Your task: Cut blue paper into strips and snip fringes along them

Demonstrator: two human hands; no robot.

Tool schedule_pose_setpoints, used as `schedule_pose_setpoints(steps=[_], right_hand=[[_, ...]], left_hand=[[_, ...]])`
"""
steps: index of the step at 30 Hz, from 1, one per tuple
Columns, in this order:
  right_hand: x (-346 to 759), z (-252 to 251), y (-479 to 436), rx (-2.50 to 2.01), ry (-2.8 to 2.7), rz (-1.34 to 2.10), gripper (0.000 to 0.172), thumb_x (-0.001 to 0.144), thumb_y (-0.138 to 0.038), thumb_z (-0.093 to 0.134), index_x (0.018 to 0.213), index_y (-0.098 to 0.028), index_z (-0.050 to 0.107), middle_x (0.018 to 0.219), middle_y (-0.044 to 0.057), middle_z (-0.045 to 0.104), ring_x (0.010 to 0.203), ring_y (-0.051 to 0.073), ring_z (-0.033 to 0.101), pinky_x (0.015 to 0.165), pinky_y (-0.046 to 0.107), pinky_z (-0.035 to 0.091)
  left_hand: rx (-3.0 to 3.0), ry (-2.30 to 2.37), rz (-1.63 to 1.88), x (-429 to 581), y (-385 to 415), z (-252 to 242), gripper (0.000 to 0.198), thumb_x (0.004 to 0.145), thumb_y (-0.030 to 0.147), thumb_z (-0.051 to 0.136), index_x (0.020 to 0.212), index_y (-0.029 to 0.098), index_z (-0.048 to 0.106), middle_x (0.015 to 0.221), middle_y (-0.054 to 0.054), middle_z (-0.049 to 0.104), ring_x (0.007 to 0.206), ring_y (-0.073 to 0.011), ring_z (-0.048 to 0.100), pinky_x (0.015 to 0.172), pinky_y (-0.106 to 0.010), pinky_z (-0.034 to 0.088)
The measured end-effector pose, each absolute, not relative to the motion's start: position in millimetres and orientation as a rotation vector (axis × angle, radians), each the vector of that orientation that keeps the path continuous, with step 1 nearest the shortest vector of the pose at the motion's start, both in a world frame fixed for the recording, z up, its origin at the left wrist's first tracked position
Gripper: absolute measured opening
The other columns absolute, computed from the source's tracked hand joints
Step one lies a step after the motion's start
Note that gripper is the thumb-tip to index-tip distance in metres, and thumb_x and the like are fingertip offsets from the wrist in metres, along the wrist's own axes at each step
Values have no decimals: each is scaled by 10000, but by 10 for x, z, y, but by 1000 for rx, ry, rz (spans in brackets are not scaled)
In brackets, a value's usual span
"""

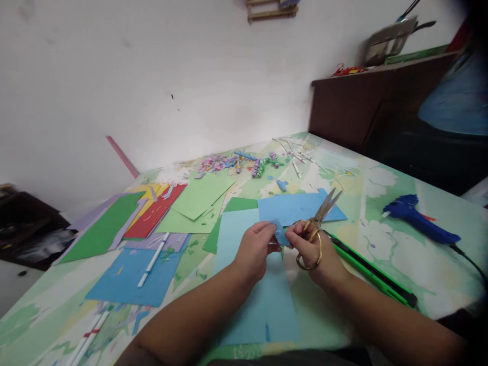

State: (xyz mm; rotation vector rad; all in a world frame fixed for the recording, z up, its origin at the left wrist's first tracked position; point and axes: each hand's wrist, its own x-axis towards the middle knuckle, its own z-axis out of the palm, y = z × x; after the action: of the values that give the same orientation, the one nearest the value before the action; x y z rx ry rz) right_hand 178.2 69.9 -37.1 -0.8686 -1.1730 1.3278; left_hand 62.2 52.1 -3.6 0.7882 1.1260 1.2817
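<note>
The left grip [251,249] is closed on a small blue piece [280,233], pinched between thumb and fingers over the middle of the desk [366,300]. The right grip [326,254] is closed around gold-handled scissors [325,209], whose slightly parted blades point to 1 o'clock; its thumb and fingertips also appear to meet the piece at its 3 o'clock edge.

To handle it well, I would pinch lightly near the edges, so the piece is less likely to crease, and steady it with the left while the right fingertips do the fine work. Because the scissors share that hand, their blades should stay turned away from the left fingers, with the loops held snugly against swinging.

The piece's underside is hidden, as are the right fingers around the loops; whether it is folded or flat is hard to judge. A pale blue sheet [263,310] lies beneath, partly covered by the left forearm. At 1 o'clock a blue sheet [293,207] reaches behind the scissors. At 4 o'clock the right arm covers part of a green-and-black bar [375,272], its use unclear. Farther out at 3 o'clock, the cord of a blue glue gun [423,221] leaves the frame.
</note>
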Motion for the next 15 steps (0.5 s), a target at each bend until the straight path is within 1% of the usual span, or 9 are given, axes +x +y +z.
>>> schedule_pose_setpoints(steps=[2, 4, 6, 8, 10, 11, 12, 15], right_hand=[[1788, -416, 724, -874, -1172, 1330, 231, 654, -309, 637, 637, -199, 435, 599, -44, 505, 553, 110, 487, 562, 260, 372], [1793, -459, 753, -892, -1149, 1309, 233, 664, -329, 632, 637, -197, 442, 583, -48, 488, 545, 105, 475, 555, 255, 364], [1799, -488, 778, -914, -1114, 1281, 244, 672, -358, 623, 639, -198, 442, 559, -51, 472, 530, 102, 454, 539, 251, 354], [1806, -493, 795, -930, -1090, 1259, 254, 679, -387, 610, 650, -201, 441, 543, -51, 468, 523, 105, 445, 534, 254, 353], [1813, -473, 801, -943, -1081, 1240, 259, 682, -405, 603, 670, -202, 443, 543, -46, 474, 528, 112, 451, 538, 259, 357], [1815, -456, 801, -954, -1075, 1229, 265, 678, -411, 603, 673, -201, 443, 540, -45, 475, 529, 115, 452, 537, 261, 357], [1815, -436, 800, -964, -1070, 1219, 270, 672, -416, 605, 672, -200, 442, 537, -44, 475, 528, 116, 452, 536, 262, 355], [1807, -377, 792, -989, -1068, 1195, 290, 648, -427, 612, 639, -200, 431, 518, -45, 466, 515, 114, 443, 526, 262, 347]], left_hand=[[880, 1248, 1233, 573, 632, 25, 188, 677, 280, 545, 562, 141, 491, 489, 21, 469, 445, -79, 457, 412, -197, 364], [926, 1309, 1233, 518, 834, 90, 165, 673, 252, 558, 568, 140, 499, 480, 25, 456, 442, -81, 460, 411, -198, 360], [947, 1366, 1242, 471, 1110, 138, 118, 679, 235, 577, 630, 139, 528, 514, 24, 474, 458, -82, 478, 432, -201, 371], [962, 1412, 1211, 448, 1414, 154, 121, 709, 235, 581, 724, 116, 566, 625, -12, 537, 533, -98, 522, 492, -226, 415], [963, 1440, 1164, 458, 1696, 135, 219, 780, 266, 527, 924, 105, 557, 866, -67, 578, 724, -138, 566, 630, -293, 473], [957, 1449, 1135, 473, 1819, 115, 283, 819, 296, 476, 1043, 127, 509, 1009, -71, 551, 846, -156, 555, 713, -345, 479], [943, 1462, 1119, 492, 1925, 90, 311, 821, 298, 472, 1086, 136, 489, 1070, -82, 529, 904, -175, 544, 754, -375, 471], [895, 1487, 1082, 562, 2147, 5, 326, 818, 298, 477, 1099, 132, 482, 1091, -91, 519, 928, -184, 537, 772, -386, 464]])
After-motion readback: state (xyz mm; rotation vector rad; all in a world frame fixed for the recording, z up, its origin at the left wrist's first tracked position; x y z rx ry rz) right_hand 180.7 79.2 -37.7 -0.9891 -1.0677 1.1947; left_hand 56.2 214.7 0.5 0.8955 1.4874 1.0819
